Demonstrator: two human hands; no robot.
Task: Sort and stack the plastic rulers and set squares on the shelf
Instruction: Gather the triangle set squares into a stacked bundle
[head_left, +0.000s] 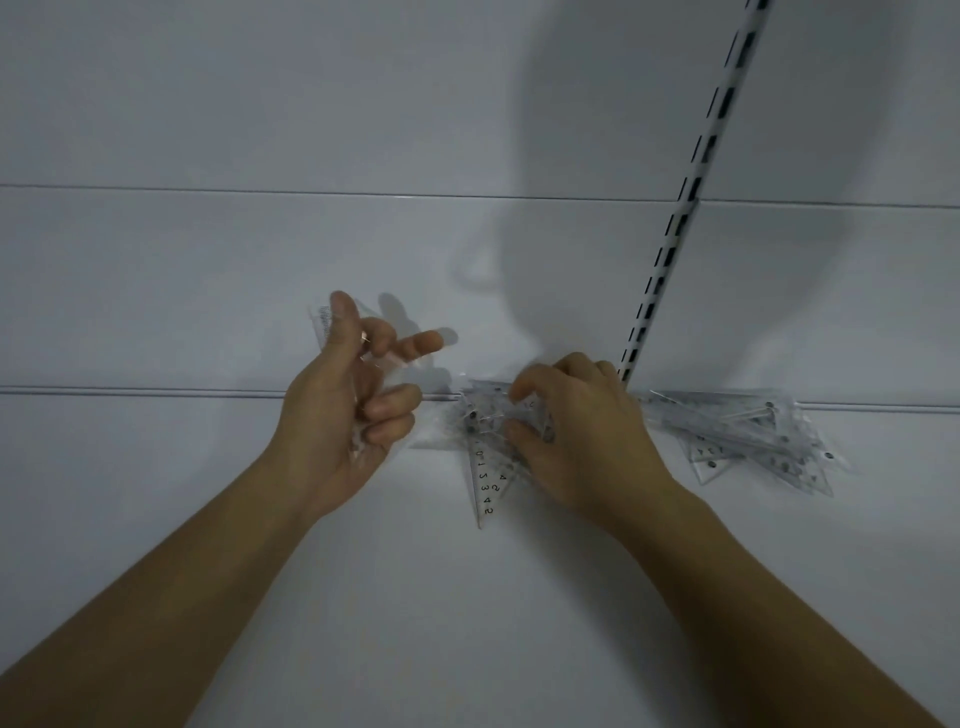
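Observation:
My left hand (348, 410) is raised above the white shelf (208, 519) and holds a clear plastic set square (324, 325) upright, thumb against it and fingers curled behind. My right hand (576, 431) lies palm down on a small heap of clear set squares (483, 467) at the shelf's back edge, thumb and forefinger pinching one of them. Printed numbers show on the piece that pokes out toward me. To the right lies a second heap of clear rulers and set squares (753, 436), partly hidden by my right wrist.
A white back wall (260, 286) rises behind the shelf. A slotted metal upright (675, 228) runs up the wall just behind my right hand. My head's shadow falls on the wall.

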